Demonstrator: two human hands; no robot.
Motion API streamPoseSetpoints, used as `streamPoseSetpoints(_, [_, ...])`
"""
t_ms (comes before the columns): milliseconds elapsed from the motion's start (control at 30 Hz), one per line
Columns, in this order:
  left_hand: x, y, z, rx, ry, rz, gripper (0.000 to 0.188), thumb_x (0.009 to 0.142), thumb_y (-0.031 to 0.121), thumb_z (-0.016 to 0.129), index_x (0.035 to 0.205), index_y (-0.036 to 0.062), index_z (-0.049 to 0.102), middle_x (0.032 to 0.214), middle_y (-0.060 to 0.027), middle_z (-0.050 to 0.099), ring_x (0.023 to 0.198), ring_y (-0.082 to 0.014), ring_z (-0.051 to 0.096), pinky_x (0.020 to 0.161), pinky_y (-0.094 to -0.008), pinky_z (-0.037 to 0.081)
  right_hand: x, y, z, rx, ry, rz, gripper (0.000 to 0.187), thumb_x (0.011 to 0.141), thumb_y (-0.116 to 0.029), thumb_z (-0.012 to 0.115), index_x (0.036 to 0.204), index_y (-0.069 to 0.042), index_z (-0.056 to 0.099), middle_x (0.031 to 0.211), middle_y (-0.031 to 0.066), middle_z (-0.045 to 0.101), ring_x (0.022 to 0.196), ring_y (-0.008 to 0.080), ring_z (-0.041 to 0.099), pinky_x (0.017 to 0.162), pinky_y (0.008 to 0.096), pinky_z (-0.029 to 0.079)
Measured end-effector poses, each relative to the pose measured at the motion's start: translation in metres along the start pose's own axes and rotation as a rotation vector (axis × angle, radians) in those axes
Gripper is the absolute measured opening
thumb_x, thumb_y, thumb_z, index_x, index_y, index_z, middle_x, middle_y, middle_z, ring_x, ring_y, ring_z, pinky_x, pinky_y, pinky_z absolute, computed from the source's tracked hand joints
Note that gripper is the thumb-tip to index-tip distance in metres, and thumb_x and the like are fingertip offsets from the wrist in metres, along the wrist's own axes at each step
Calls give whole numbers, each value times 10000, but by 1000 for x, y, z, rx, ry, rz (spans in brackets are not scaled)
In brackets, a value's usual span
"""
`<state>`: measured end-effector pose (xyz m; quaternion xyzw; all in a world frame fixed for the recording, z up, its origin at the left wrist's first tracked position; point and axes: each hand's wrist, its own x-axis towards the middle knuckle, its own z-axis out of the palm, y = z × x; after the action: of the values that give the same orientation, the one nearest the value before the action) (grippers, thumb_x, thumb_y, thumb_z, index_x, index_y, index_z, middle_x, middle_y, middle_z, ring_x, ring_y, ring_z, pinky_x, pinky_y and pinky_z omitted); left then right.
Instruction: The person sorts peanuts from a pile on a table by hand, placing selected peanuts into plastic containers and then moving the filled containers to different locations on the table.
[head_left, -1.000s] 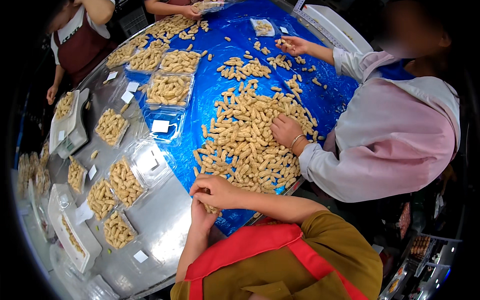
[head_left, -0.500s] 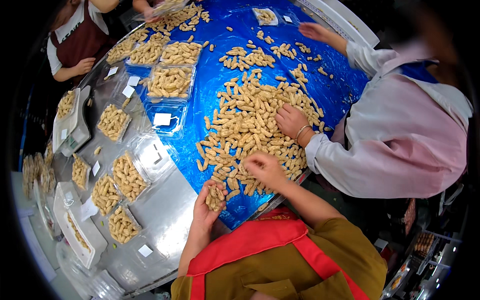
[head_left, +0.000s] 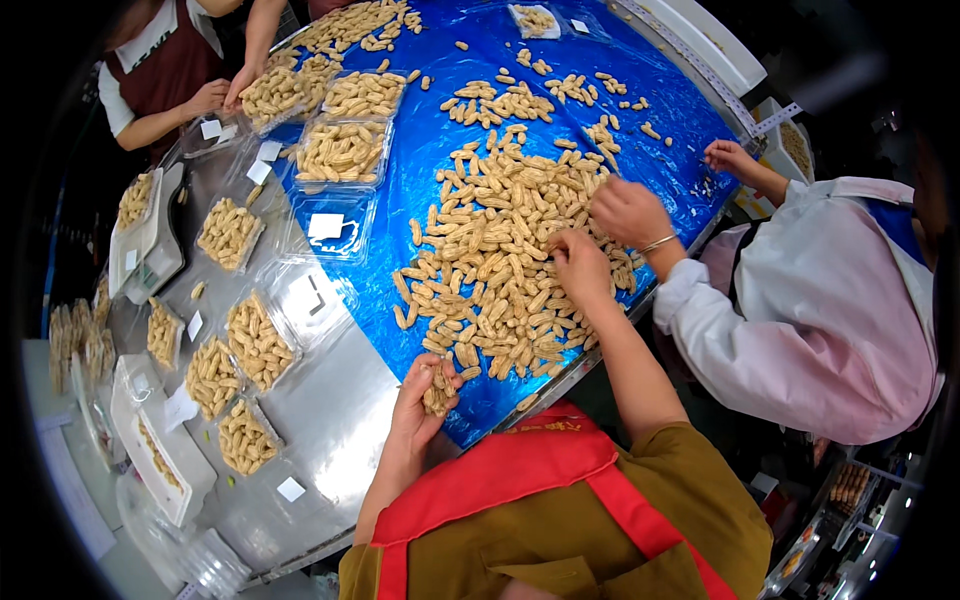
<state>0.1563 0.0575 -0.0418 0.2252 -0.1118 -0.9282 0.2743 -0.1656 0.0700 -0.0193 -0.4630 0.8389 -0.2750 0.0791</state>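
Note:
My left hand point(head_left: 408, 408) is closed round a handful of peanuts point(head_left: 438, 392) in their shells, over the near edge of the blue sheet. My right hand point(head_left: 580, 266) reaches into the right side of a large peanut pile point(head_left: 490, 250). Its fingers are curled down against the shells, and whatever lies under the fingertips is hidden. Just beyond it, a co-worker's hand point(head_left: 632, 212) with a bracelet hangs over the same pile.
Clear trays of peanuts point(head_left: 342, 152) stand at the sheet's left edge, beside an open tray with a white card point(head_left: 326, 226). More filled trays point(head_left: 260, 342) and scales point(head_left: 160, 440) cover the metal table point(head_left: 345, 410). Another person's hand point(head_left: 208, 96) is at the far left.
My right hand has moved away and to the right, into the pile. My left hand has barely moved. The co-worker's braceleted hand has shifted up and right; far-left hands now reach a tray.

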Motion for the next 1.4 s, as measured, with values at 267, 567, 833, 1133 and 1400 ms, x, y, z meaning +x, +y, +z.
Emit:
streamPoseSetpoints(267, [-2,-2,-2,45,65,-11,359,928,299,569,1233,123,497,980,-76,580,900,-234,570,570,-277,471,1,25,-23,1324,-28,444,259,880,-90,629,1129,-39,579,885,-7,577,801,109,571,708,251,469])
streamPoseSetpoints(567, [-5,-1,-3,-2,18,-18,271,942,305,542,1136,117,526,996,-81,571,933,-239,547,592,-286,484,-23,18,-22,1221,-432,408,170,914,-228,563,929,-83,650,625,7,569,630,109,598,551,229,450])
streamPoseSetpoints(833, [0,1,-2,50,44,-39,240,939,279,546,1119,122,529,1009,-84,573,923,-246,559,591,-292,485,-54,-46,6,-53,-439,-246,219,819,-200,623,1024,-143,672,821,111,678,721,283,654,633,391,508])
streamPoseSetpoints(1133, [-7,6,-8,20,58,7,218,943,271,542,1107,129,532,1006,-83,573,918,-235,572,593,-284,481,-37,-25,-8,1173,-759,445,156,868,-223,581,888,-68,568,738,29,620,686,115,616,473,249,433])
streamPoseSetpoints(1400, [-9,8,-9,-8,111,25,229,927,287,566,1082,123,528,974,-81,592,887,-215,591,564,-284,450,-49,-69,2,470,-729,150,326,866,-353,607,790,-36,600,682,98,630,688,202,639,520,337,478])
